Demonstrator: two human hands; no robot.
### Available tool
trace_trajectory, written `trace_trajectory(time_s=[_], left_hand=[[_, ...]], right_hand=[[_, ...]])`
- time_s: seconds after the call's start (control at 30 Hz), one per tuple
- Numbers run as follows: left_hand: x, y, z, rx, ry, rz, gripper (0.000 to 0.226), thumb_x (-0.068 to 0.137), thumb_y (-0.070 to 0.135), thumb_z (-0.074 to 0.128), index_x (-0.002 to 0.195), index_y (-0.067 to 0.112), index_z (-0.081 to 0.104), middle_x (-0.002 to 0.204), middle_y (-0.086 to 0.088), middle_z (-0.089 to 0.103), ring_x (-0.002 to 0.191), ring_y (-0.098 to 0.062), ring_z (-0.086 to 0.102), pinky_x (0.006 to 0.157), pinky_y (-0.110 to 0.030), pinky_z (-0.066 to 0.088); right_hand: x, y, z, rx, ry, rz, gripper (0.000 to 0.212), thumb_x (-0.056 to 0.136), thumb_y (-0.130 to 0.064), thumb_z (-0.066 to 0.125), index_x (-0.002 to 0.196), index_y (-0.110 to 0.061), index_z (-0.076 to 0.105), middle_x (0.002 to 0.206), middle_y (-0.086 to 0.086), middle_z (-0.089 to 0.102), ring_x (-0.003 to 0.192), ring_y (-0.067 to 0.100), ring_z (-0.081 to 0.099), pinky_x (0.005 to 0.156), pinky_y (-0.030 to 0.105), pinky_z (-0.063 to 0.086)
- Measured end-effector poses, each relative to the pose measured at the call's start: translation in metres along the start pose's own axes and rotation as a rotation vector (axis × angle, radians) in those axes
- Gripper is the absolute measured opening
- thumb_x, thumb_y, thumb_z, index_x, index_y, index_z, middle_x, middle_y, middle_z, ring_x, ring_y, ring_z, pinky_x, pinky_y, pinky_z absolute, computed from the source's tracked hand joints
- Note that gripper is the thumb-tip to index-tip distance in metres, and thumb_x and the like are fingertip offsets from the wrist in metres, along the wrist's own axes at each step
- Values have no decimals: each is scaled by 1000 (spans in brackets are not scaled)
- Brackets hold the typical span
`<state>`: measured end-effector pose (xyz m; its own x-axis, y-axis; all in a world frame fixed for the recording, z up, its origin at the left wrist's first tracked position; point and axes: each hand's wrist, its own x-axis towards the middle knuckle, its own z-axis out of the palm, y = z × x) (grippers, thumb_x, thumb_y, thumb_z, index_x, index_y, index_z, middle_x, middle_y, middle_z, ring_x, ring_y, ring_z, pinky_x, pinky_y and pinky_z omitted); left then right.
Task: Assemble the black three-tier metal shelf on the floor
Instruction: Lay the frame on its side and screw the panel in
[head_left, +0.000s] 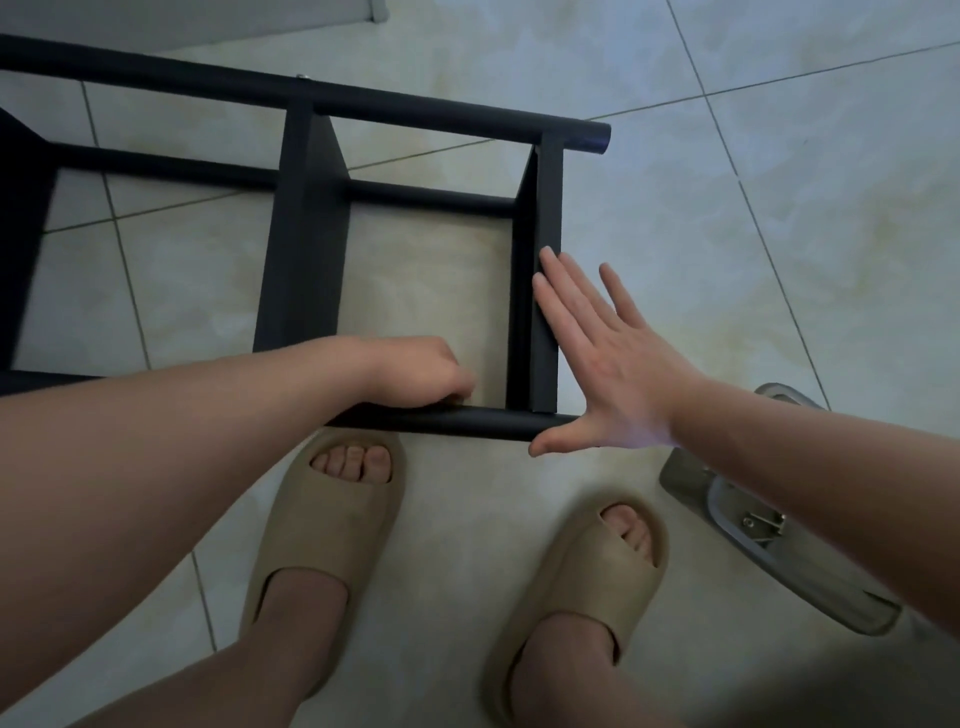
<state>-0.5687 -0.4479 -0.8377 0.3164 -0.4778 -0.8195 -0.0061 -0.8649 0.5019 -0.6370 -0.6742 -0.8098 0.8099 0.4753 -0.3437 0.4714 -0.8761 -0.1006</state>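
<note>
**Here, two bare hands steady a black shelf lying on its side**

Seen from above, the shelf (306, 249) lies on its side on a pale tiled floor (779, 208), stretching from the person's feet towards the floor's far left edge. Two round poles run left to right, with flat panels crossing between them.

The left hand (415, 371) is closed around the near pole (467, 418), fingers curled over it, just left of the end panel (545, 291). The right hand (608, 358) is spread flat with its fingers straight and apart. The fingertips lie against the outer face of the end panel, and the thumb sits at the tip of the near pole.

Just below the near pole stand two feet in tan slippers (332, 525). To their right a grey object (753, 525) lies on the floor, partly hidden by the right forearm; what it is cannot be told.
</note>
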Motion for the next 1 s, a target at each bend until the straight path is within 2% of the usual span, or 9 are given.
trace_trajectory(time_s=[0.07,0.13,0.23,0.33,0.43,0.63,0.73,1.0], left_hand=[[6,0,-3,-299,39,-18,26,90,9,50,76,13,72,71,-3,58,59,-16,47,54,-26,38],[12,1,-6,-503,68,-32,30,89,-4,42,86,8,70,78,-6,60,60,-14,47,53,-23,38],[24,7,-8,-600,42,26,39,91,-14,35,95,8,66,93,-9,66,69,-13,57,60,-22,46],[31,6,-12,-736,-35,98,41,94,-19,37,104,10,64,104,-9,72,85,-10,73,71,-20,57],[32,-3,-16,-828,-66,154,35,97,-17,42,111,9,62,113,-13,72,99,-13,73,78,-24,60],[30,-13,-14,-854,-73,213,13,102,7,54,110,8,63,95,-8,78,94,-17,75,69,-23,60],[34,-12,-10,-850,-65,219,15,101,17,58,108,6,64,91,-10,78,87,-20,77,68,-25,60],[44,2,-6,-624,-91,212,9,100,22,60,98,13,62,85,-1,79,81,-14,76,75,-24,59]], right_hand=[[2,1,0,12,-6,-5,139,70,-100,30,159,-2,-13,167,16,-21,155,29,-19,126,55,-2],[3,1,1,13,-5,-7,139,71,-100,31,159,-1,-12,167,17,-20,155,30,-19,126,54,-2],[4,1,3,10,12,-11,139,71,-100,31,159,0,-10,167,18,-18,155,31,-16,126,54,-1],[5,3,6,22,36,-17,139,72,-99,33,159,2,-6,168,20,-14,156,33,-13,126,56,3],[7,4,9,44,54,-30,140,72,-99,35,159,3,-4,168,21,-11,156,35,-11,126,57,5],[7,5,12,56,74,-45,138,73,-98,37,159,2,-4,168,20,-11,156,36,-9,125,59,8],[7,5,13,74,74,-43,139,73,-98,37,159,2,-3,168,20,-10,156,37,-9,125,59,9],[8,5,10,74,58,-40,139,72,-98,36,159,4,-2,168,22,-10,156,38,-10,125,60,9]])
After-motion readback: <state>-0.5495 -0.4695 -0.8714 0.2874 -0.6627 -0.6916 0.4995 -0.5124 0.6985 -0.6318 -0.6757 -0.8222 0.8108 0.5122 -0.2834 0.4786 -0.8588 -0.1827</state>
